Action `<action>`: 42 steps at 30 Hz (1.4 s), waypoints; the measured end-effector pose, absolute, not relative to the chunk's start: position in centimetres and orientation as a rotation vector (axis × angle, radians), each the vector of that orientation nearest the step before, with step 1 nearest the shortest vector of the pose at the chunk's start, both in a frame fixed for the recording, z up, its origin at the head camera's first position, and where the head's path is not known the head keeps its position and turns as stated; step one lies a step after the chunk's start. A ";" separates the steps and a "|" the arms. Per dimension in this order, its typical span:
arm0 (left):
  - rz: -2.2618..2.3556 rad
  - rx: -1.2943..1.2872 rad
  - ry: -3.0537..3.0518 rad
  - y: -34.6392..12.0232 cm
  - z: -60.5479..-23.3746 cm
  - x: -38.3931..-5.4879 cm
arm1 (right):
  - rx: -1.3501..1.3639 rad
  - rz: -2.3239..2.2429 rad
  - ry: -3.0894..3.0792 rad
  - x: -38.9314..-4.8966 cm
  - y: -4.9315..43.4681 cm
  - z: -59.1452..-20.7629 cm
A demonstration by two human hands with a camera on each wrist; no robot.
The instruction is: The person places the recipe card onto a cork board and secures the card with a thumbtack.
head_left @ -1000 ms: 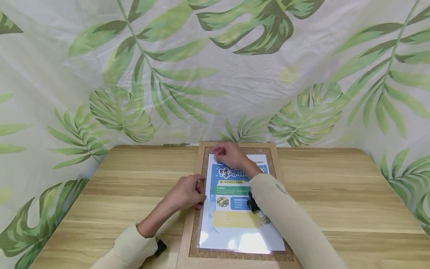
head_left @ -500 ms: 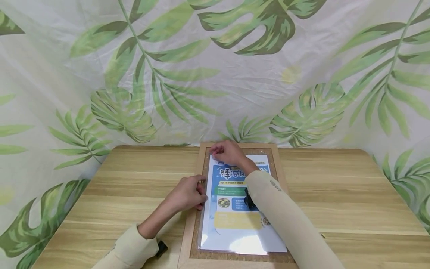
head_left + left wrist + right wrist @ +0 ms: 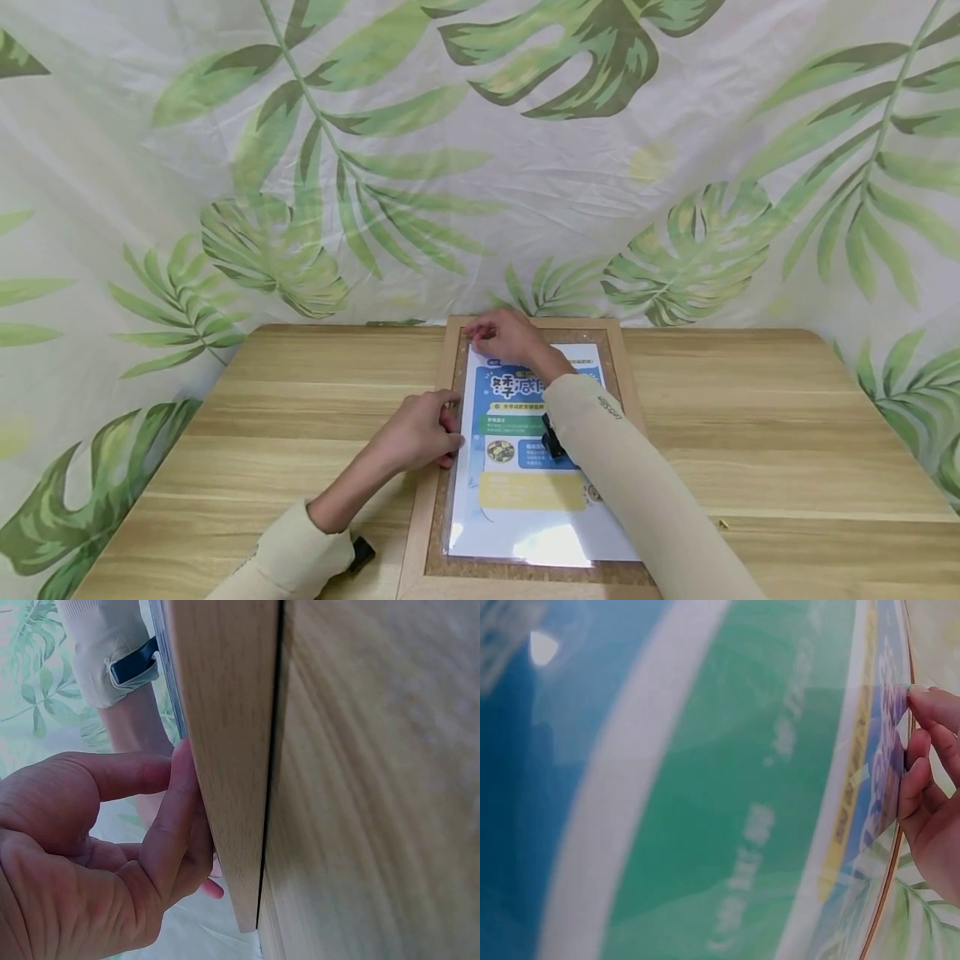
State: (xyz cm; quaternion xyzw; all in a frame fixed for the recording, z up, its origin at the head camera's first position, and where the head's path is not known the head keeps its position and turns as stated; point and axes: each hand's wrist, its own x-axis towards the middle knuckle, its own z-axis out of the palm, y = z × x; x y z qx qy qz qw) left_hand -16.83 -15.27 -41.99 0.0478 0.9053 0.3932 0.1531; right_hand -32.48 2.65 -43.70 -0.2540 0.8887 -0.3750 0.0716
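A: Checking the right hand first. Position and grip?

B: Reaching across to the far left corner of the laminated poster. Fingers curled, pinching that corner; in the right wrist view, fingertips seen closed on the glossy edge of the sheet.

A: Location of the poster?

B: Lying flat inside the cork board, a wood-framed panel resting at the middle of the desk, with its far end near the desk's far edge. Near end of the poster close to the frame's near rail.

A: Left hand?

B: Set against the left rail of the frame, about halfway along. Fingers bent, tips pressing the rail; in the left wrist view, index finger laid along the wooden edge, nothing enclosed in the palm.

A: Surroundings?

B: Leaf-print cloth hanging behind and beside the desk. Beige sleeves on both arms.
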 end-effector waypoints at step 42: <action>1.094 0.140 2.581 -15.1 -41.9 -16.9 | -0.614 -1.088 2.698 -33.3 1.8 -43.3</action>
